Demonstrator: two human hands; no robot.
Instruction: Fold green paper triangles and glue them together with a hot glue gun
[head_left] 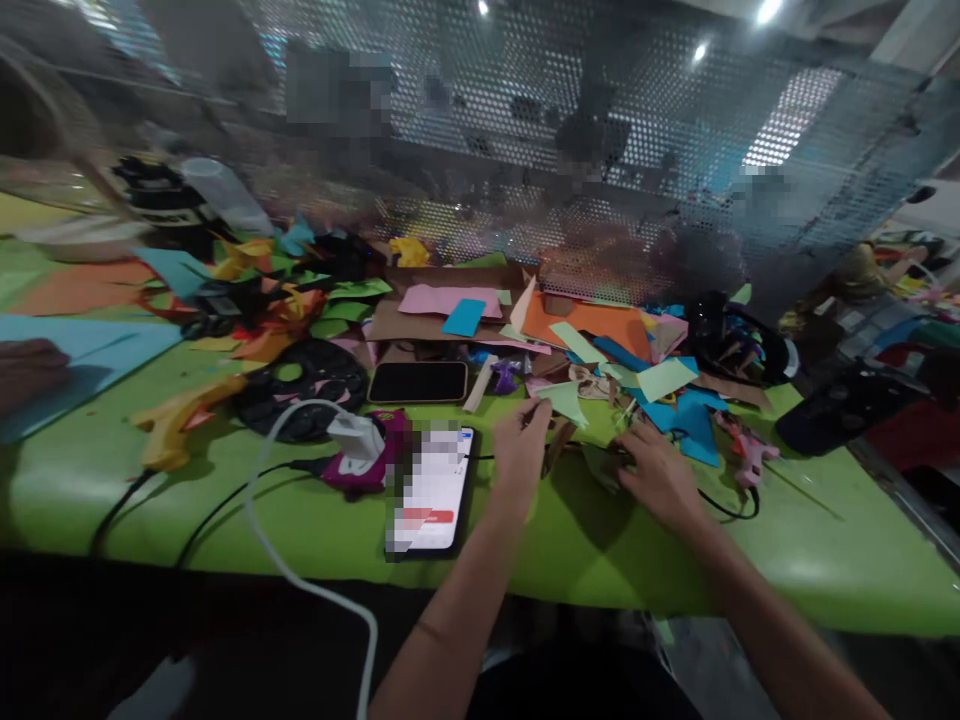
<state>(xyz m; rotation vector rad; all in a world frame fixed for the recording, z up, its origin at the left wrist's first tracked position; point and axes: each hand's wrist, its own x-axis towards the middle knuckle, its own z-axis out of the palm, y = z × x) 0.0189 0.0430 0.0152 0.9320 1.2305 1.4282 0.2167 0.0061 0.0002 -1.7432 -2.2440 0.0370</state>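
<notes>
My left hand (521, 445) is closed in a pinch beside a pale green paper scrap (568, 402); whatever lies between its fingertips is too small to make out. A little to the right, my right hand (658, 468) has its fingers curled together near a thin black cable (581, 446) and a dark green scrap (602, 466). What those fingers grip, if anything, is hidden. A small brown scrap (556, 445) lies between the hands. Left of my left forearm rests a phone with a lit screen (431, 490).
A magenta power strip (386, 450) with a white charger (356, 442) trails cables over the green table's front edge. Glue guns lie on both sides, one yellow (169, 430), one pink (750, 455). Paper scraps and a dark phone (418, 382) sit behind. Another person's hand (30, 375) is far left.
</notes>
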